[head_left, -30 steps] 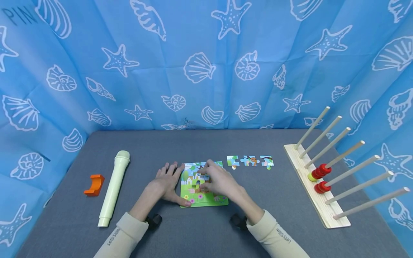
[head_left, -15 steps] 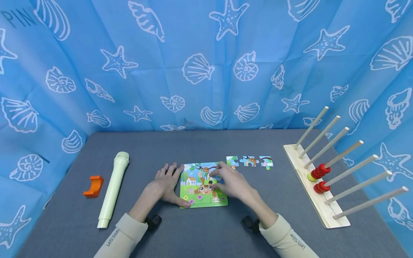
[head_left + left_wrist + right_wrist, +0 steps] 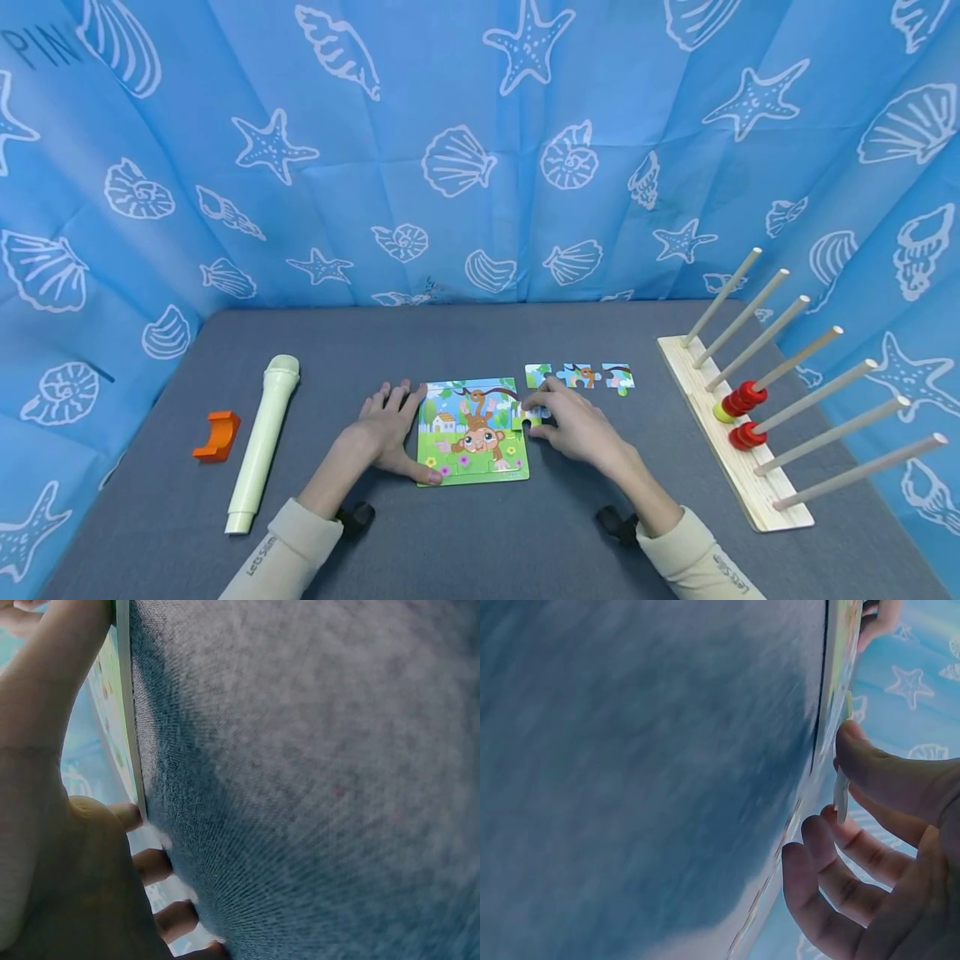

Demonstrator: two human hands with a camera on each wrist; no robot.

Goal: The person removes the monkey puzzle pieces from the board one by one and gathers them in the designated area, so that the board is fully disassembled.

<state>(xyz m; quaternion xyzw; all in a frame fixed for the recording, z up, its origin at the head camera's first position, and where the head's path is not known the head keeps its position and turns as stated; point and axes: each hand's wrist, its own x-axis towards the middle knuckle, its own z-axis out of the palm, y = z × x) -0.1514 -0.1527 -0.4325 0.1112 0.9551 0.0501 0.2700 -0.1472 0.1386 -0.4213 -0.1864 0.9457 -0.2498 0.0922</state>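
A picture puzzle [image 3: 468, 450] showing a monkey lies on the grey table. My left hand [image 3: 390, 433] rests at its left edge with the fingers spread and the thumb on the lower left corner. In the left wrist view the fingers [image 3: 154, 866] touch the table beside the board's edge. My right hand [image 3: 573, 421] pinches a puzzle piece [image 3: 527, 415] between thumb and fingers at the board's right edge. From the right wrist view this piece [image 3: 841, 793] appears nearly edge-on. Several loose pieces lie in a row behind the hand, one being the middle piece [image 3: 580, 375].
To the left lie a pale green toy microphone [image 3: 264, 442] and an orange curved block [image 3: 218, 436]. A wooden peg rack [image 3: 735, 442] with red and yellow beads stands at the right. Behind the table hangs a blue curtain [image 3: 450, 167] printed with shells.
My right hand has moved right from over the puzzle to its right edge, and a pinched piece now shows. The monkey picture is uncovered. My left hand stays at the left edge.
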